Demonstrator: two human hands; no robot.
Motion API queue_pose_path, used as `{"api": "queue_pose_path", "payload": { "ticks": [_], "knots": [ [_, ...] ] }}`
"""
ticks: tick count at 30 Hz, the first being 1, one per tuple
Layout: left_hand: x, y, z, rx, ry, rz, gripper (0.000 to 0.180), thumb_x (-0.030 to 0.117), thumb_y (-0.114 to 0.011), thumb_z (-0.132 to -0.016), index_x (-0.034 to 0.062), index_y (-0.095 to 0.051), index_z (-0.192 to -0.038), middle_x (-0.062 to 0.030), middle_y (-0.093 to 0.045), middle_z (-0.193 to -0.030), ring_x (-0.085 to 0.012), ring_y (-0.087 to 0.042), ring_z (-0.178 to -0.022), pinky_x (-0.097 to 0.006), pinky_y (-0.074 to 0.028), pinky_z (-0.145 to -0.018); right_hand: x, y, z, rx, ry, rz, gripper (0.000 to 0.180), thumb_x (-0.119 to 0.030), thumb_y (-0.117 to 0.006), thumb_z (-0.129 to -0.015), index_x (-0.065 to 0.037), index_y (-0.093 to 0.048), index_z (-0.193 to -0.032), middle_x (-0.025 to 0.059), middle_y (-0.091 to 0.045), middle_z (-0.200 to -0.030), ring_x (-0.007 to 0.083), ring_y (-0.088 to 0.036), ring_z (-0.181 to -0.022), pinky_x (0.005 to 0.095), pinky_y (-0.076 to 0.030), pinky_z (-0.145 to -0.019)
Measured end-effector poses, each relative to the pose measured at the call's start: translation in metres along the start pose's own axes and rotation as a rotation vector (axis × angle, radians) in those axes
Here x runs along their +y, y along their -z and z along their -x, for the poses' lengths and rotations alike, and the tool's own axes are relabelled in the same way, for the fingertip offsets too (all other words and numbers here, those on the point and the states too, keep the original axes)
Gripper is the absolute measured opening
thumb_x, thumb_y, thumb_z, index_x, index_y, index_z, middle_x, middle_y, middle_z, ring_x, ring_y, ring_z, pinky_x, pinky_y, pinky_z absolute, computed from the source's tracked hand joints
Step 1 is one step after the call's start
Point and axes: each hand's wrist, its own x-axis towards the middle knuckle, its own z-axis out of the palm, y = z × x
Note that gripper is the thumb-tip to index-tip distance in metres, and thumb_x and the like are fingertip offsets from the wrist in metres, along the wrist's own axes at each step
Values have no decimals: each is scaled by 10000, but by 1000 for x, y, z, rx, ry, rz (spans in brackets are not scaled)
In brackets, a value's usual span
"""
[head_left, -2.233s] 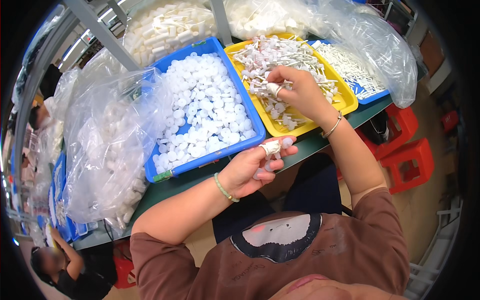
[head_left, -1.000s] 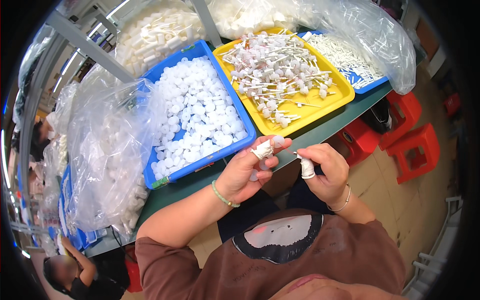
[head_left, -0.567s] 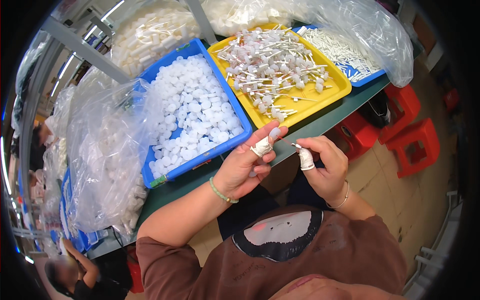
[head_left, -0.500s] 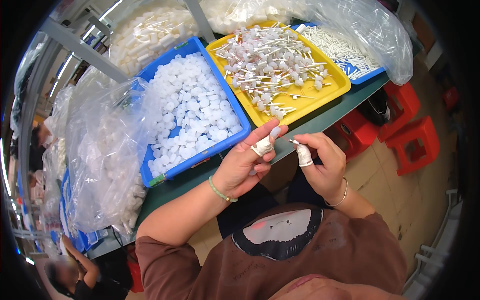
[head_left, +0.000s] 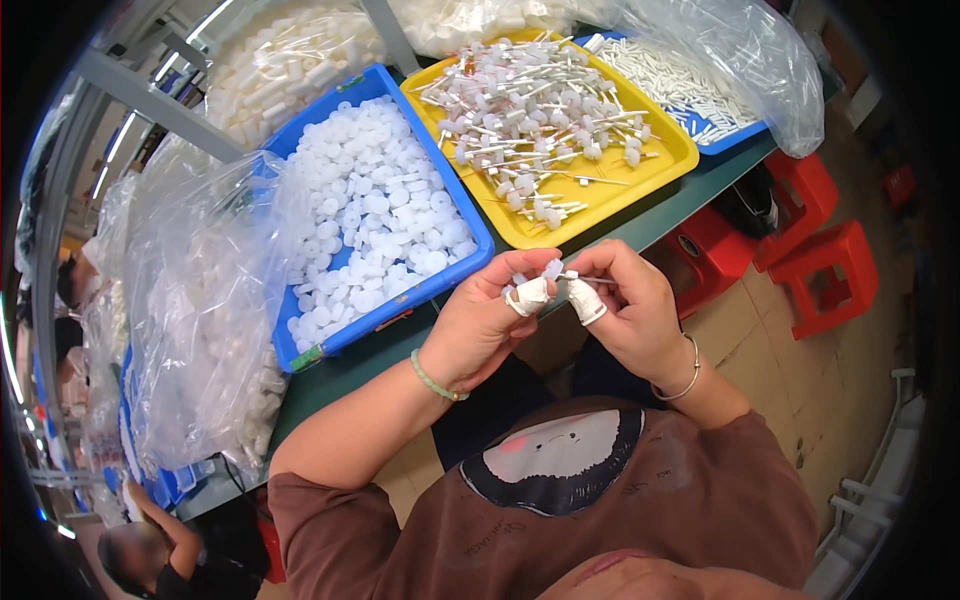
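My left hand (head_left: 488,318), its thumb wrapped in white tape, pinches a translucent white plastic disc (head_left: 552,268) between thumb and fingertips. Close beside it on the right, my right hand (head_left: 632,300), also with a taped thumb, grips a thin stick with a white end (head_left: 572,275). The stick's end points at the disc; whether the two touch I cannot tell. Both hands are over the table's near edge. Beyond them lie a blue tray (head_left: 478,262) of loose white discs and a yellow tray (head_left: 655,178) of sticks fitted with discs.
A blue tray (head_left: 745,143) of short white tubes stands at the back right under a clear plastic bag (head_left: 775,85). Another plastic bag (head_left: 200,330) bulges at the left. Red stools (head_left: 830,280) stand on the floor at right. A person (head_left: 165,550) sits at lower left.
My right hand has moved left and my left hand's fingers have closed in, so the stick's white end is now next to the disc. The view has shifted slightly.
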Motion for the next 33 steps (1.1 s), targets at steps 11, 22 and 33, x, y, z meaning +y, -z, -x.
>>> {"api": "queue_pose_path", "payload": {
  "ticks": [11, 22, 33],
  "knots": [
    [-6, -4, 2, 62, -101, -129, 268, 64, -733, -799, 78, -615, -1039, -6, -635, -939, -52, -560, -779, -188, -432, -630, 0, -3, 2, -16, -11, -143, 91, -26, -592, -870, -14, -535, -940, 53, -582, -767, 85, -545, -642, 267, -451, -545],
    [-7, -2, 3, 22, -79, -62, 280, 37, -734, -790, 100, -585, -1019, 3, -612, -952, -74, -580, -842, -193, -450, -671, 13, -7, -11, -33, 505, 144, 249, -38, -655, -817, -29, -485, -998, 120, -549, -846, 273, -587, -685, 321, -484, -595],
    [5, -6, 2, 33, 37, 18, 299, 69, -633, -871, 90, -555, -1159, -8, -613, -1052, -6, -428, -631, -144, -311, -486, 97, 196, -146, 53, 20, 996, 277, 5, -560, -765, -11, -629, -1033, 162, -643, -978, 288, -618, -926, 346, -482, -827]
  ]
}}
